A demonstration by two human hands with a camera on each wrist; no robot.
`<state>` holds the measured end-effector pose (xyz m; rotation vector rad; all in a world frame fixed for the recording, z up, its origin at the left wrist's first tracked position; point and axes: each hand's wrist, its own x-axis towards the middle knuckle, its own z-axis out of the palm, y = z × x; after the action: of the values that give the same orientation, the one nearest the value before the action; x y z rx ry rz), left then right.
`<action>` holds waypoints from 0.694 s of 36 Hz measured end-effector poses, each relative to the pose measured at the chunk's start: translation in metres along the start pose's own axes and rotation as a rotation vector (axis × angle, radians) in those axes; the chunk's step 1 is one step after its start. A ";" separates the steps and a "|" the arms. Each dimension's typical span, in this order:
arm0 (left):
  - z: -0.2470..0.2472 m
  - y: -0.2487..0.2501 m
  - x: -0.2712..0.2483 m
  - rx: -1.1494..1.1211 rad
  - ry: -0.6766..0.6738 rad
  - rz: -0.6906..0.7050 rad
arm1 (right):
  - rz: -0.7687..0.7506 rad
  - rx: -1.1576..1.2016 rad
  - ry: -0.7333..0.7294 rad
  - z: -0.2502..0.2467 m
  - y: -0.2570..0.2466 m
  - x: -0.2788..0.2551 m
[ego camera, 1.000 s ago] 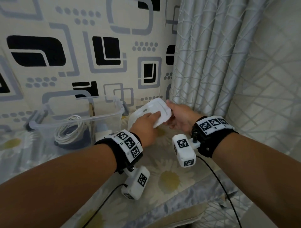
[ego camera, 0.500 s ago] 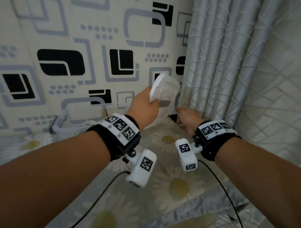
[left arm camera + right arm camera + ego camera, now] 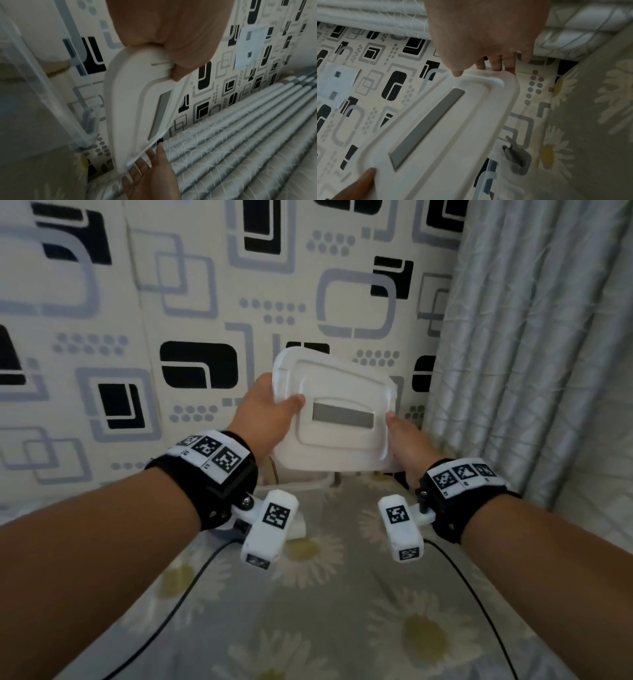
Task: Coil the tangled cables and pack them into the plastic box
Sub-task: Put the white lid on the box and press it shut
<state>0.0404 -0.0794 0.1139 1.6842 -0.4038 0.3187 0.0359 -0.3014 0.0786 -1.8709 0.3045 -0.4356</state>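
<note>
Both hands hold a white plastic lid (image 3: 342, 392) with a grey strip in its middle, tilted toward me. My left hand (image 3: 270, 412) grips its left edge, thumb on top. At the right edge my right hand (image 3: 397, 433) pinches it, thumb on top (image 3: 457, 73) and fingers behind. The clear plastic box (image 3: 42, 94) stands just below and left of the lid; the head view shows only a bit of its rim (image 3: 305, 485). A grey latch (image 3: 517, 158) hangs on the box's side. No cables are visible; the lid and my arm hide the box's inside.
A patterned wall panel (image 3: 191, 302) rises right behind the lid. A grey curtain (image 3: 531, 354) hangs at the right. The daisy-print sheet (image 3: 342, 611) covers the surface below my arms, and two black wrist-camera cords (image 3: 178, 604) trail over it.
Half a second ago the left hand alone held the lid up on edge. Now the lid is turned with its top toward me and the right hand has taken its right edge.
</note>
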 end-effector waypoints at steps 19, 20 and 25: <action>-0.090 -0.037 0.036 0.138 0.236 -0.065 | -0.162 0.018 0.145 0.061 -0.017 0.016; -0.095 -0.038 0.036 0.169 0.221 -0.057 | -0.162 0.022 0.147 0.064 -0.018 0.017; -0.116 -0.047 0.035 0.407 0.157 -0.005 | -0.168 0.030 0.132 0.075 -0.022 0.016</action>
<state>0.0947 0.0385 0.1050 2.0379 -0.2265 0.5543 0.0831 -0.2371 0.0792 -1.8487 0.2275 -0.6762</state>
